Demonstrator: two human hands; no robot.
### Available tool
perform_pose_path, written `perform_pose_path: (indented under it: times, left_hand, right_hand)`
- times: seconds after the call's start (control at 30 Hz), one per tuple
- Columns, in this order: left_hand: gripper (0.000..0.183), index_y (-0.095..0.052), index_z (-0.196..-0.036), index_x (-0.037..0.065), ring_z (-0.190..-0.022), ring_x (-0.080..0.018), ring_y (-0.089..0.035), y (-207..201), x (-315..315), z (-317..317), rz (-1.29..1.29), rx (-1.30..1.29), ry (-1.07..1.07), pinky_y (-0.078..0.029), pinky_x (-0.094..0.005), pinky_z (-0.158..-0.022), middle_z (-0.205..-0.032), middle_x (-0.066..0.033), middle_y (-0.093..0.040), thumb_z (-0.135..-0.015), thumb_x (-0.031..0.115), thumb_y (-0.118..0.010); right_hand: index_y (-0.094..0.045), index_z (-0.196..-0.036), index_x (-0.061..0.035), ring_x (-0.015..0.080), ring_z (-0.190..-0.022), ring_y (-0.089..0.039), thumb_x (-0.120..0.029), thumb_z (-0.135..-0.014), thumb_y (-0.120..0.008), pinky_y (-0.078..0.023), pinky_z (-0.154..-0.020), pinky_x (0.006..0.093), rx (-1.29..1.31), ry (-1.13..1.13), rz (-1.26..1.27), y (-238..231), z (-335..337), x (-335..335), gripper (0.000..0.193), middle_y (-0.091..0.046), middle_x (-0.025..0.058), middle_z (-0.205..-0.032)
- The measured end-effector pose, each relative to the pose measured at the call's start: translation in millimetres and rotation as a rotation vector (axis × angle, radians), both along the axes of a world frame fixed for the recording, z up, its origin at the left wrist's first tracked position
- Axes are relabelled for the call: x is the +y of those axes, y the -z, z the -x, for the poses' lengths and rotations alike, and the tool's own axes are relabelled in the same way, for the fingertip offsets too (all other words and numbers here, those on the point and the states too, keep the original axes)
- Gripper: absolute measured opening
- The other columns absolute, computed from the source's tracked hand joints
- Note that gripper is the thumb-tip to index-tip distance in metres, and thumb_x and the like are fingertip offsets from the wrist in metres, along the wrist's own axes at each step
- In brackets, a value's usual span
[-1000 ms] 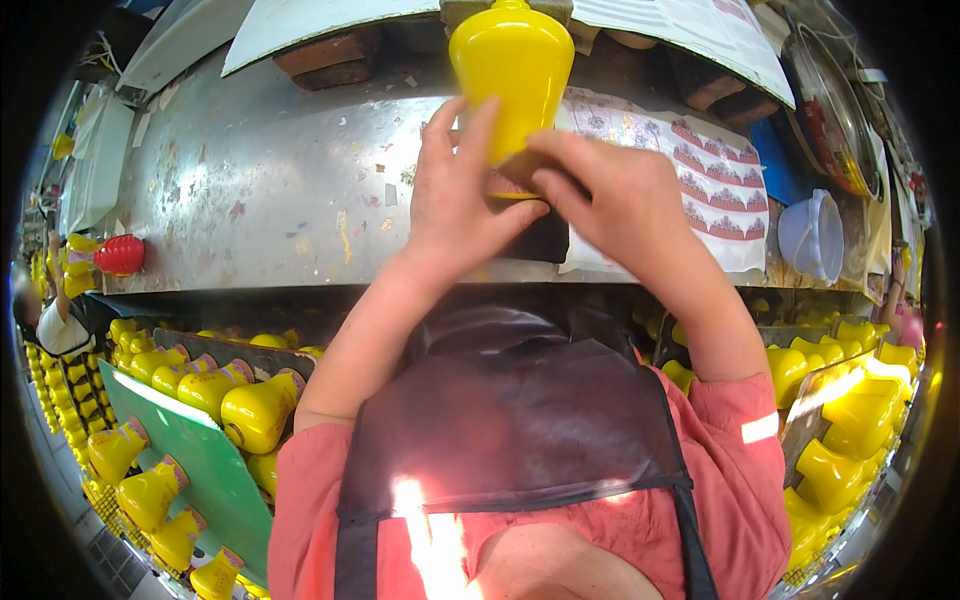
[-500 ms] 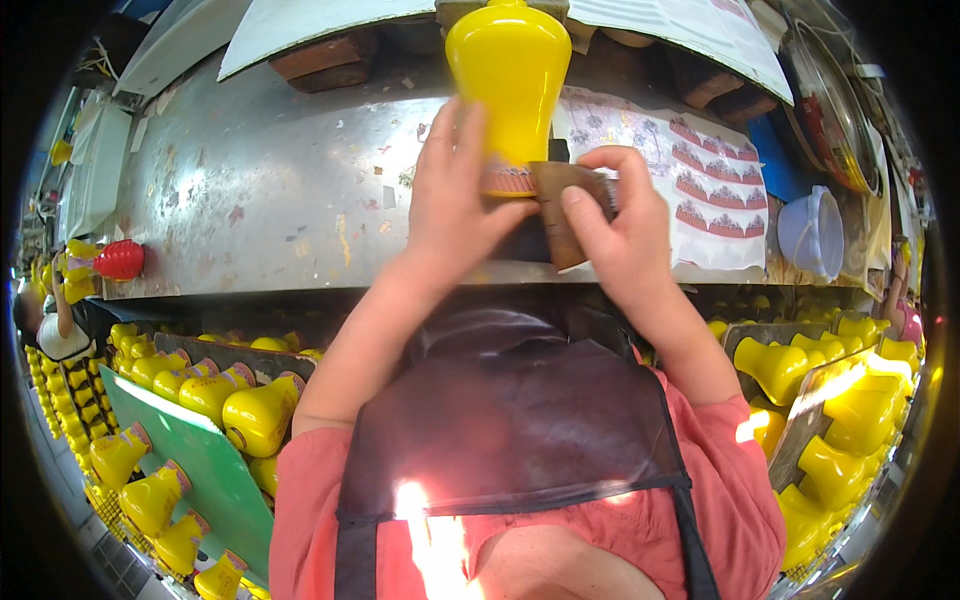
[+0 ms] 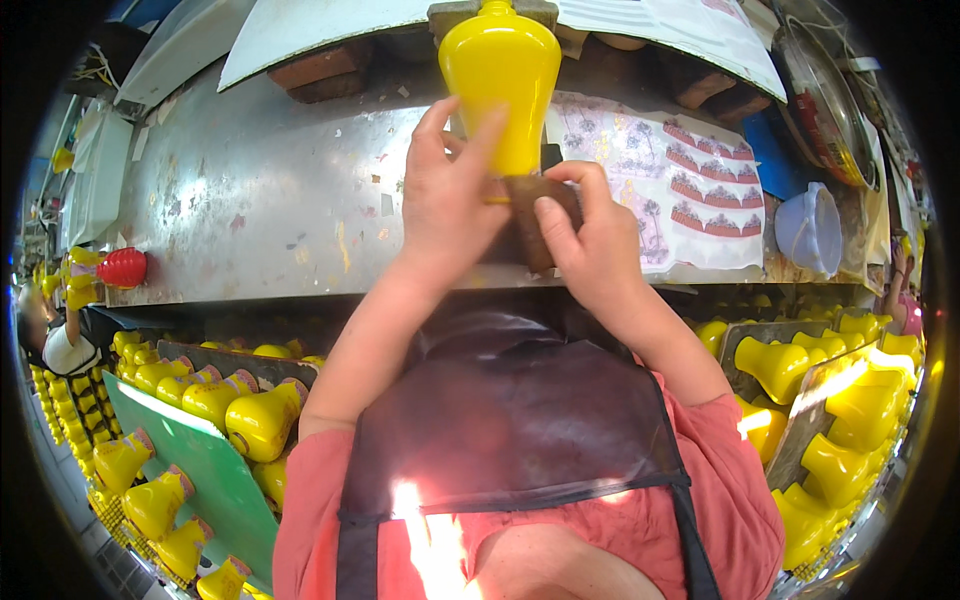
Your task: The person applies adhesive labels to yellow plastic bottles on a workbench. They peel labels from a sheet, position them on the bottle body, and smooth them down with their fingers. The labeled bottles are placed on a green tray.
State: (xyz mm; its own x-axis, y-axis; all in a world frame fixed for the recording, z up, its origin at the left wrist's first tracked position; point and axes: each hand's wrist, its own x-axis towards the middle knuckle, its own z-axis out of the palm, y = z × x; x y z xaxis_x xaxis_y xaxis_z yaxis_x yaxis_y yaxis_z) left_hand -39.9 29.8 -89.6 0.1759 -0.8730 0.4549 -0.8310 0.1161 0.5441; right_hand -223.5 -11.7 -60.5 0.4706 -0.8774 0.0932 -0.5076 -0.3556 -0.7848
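A glossy yellow vase (image 3: 500, 75) lies lengthwise in front of me, its far end at a grey block (image 3: 548, 14). A printed band ran round its narrow near end a moment ago; that end is now mostly hidden by my hands. My left hand (image 3: 448, 205) is at the vase's left side, fingers stretched and apart, some smeared by motion over the yellow surface. Between thumb and fingers, my right hand (image 3: 600, 235) grips a flat brown pad (image 3: 538, 225) and presses it against the near end.
Printed decal sheets (image 3: 715, 180) lie on the metal table (image 3: 270, 200) at right, beside a pale blue bucket (image 3: 808, 230). A red ribbed object (image 3: 122, 268) sits at the left edge. Racks of yellow vases (image 3: 262, 420) flank me, with a green board (image 3: 190, 450) at left. Another person (image 3: 65, 340) is far left.
The brown pad and my right hand have shifted left, covering the printed band. My left hand's fingers have lifted and bent somewhat over the vase. The view has shifted slightly.
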Motion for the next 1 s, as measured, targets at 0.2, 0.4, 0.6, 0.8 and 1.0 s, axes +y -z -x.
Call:
perform_pose_path:
  times: [0.2, 0.4, 0.6, 0.8, 1.0]
  left_hand:
    - [0.099, -0.046, -0.154, 0.011, -0.111, -0.0286, -0.056, 3, 0, -4, 0.065, 0.166, 0.038, -0.052, -0.0387, -0.097, -0.150, -0.0177, -0.042, -0.066, 0.008, -0.090]
    - [0.100, -0.042, -0.156, 0.010, -0.131, -0.0354, -0.051, 1, -1, -1, -0.024, 0.100, 0.032, -0.050, -0.0411, -0.104, -0.156, -0.0205, -0.038, -0.068, 0.009, -0.089]
    - [0.095, -0.047, -0.153, 0.010, -0.126, -0.0349, -0.053, -1, 0, 1, 0.020, 0.175, 0.012, -0.051, -0.0418, -0.102, -0.155, -0.0208, -0.038, -0.067, 0.007, -0.089]
    - [0.101, -0.042, -0.156, 0.010, -0.140, -0.0419, -0.045, -1, 2, -7, -0.041, 0.209, 0.104, -0.044, -0.0458, -0.111, -0.158, -0.0232, -0.035, -0.068, 0.014, -0.092]
    - [0.104, -0.041, -0.155, 0.012, -0.122, -0.0392, -0.058, 2, -1, 2, 0.054, 0.130, 0.026, -0.053, -0.0444, -0.100, -0.153, -0.0239, -0.041, -0.066, 0.017, -0.094]
  right_hand:
    - [-0.057, -0.120, -0.0117, 0.0402, -0.071, -0.070, -0.024, -0.095, -0.065, -0.053, -0.065, 0.0487, -0.101, 0.036, 0.000, -2, 13, -15, 0.029, -0.070, 0.0194, -0.076]
    - [-0.060, -0.118, -0.0084, 0.0296, -0.077, -0.073, -0.021, -0.094, -0.068, -0.054, -0.069, 0.0361, 0.020, -0.067, 0.029, -4, 4, -18, 0.028, -0.073, 0.0160, -0.092]
    - [-0.059, -0.118, -0.0075, 0.0293, -0.076, -0.072, -0.021, -0.095, -0.068, -0.053, -0.068, 0.0366, -0.126, -0.036, 0.031, -14, -2, -8, 0.029, -0.073, 0.0150, -0.092]
    - [-0.061, -0.115, -0.0082, 0.0326, -0.071, -0.072, -0.019, -0.093, -0.070, -0.054, -0.065, 0.0368, 0.047, 0.054, 0.055, -17, 4, -25, 0.026, -0.070, 0.0162, -0.080]
    - [-0.070, -0.116, -0.0107, 0.0256, -0.073, -0.072, -0.012, -0.090, -0.073, -0.055, -0.064, 0.0307, 0.023, -0.256, 0.370, -32, -1, -47, 0.026, -0.073, 0.0138, -0.086]
